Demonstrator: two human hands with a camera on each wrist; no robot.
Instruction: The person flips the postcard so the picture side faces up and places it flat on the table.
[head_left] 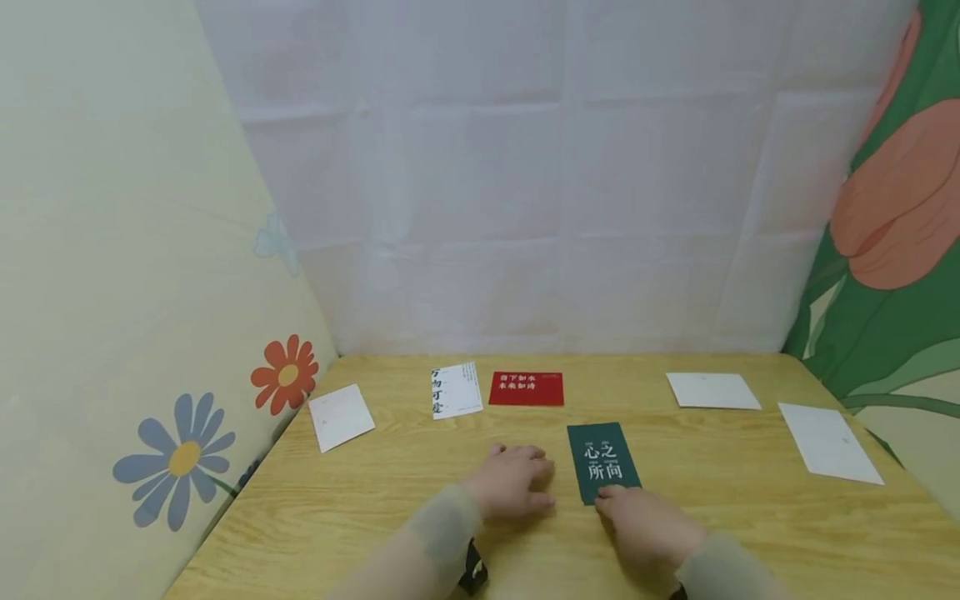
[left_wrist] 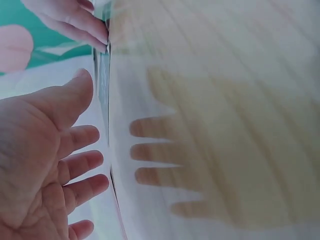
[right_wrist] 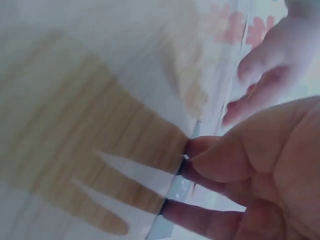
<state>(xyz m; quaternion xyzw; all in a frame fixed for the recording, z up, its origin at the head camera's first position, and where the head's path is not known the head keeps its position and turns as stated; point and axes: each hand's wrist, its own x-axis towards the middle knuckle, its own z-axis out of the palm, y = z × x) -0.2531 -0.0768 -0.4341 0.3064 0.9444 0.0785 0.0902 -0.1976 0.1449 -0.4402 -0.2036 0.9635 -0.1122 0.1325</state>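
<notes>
A dark green card (head_left: 597,446) with white characters lies on the wooden table, tilted slightly. At its near edge my right hand (head_left: 651,523) touches it with the fingertips. The right wrist view shows these fingers (right_wrist: 200,218) pressing on the card (right_wrist: 176,194), seen nearly edge-on, the thumb close to the index finger. To the left of the card, my left hand (head_left: 512,482) is just above the tabletop, holding nothing. Its fingers (left_wrist: 82,165) are spread and nearly straight in the left wrist view.
A red card (head_left: 527,389) and a white card with dark characters (head_left: 459,390) lie farther back. Plain white cards lie at the left (head_left: 341,418), back right (head_left: 712,391) and far right (head_left: 828,443). A white cloth (head_left: 540,183) hangs behind the wooden table (head_left: 375,508).
</notes>
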